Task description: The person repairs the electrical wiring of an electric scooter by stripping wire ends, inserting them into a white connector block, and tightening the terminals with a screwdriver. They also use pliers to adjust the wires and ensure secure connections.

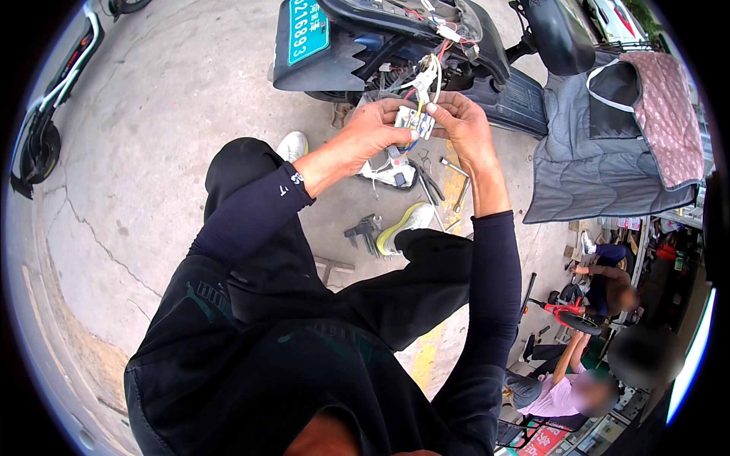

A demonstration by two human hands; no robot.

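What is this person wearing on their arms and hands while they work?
Both hands, the left hand and the right hand, are bare, with no gloves. Each forearm is covered by a snug, dark navy sleeve ending just short of the wrist; the left one carries a small white mark near its cuff. Baggier black clothing covers the upper arms.

the scooter is black with a green plate, its wires white, yellow and red, the connector block white, the quilted cover grey with a pink patterned lining, the sleeves black.
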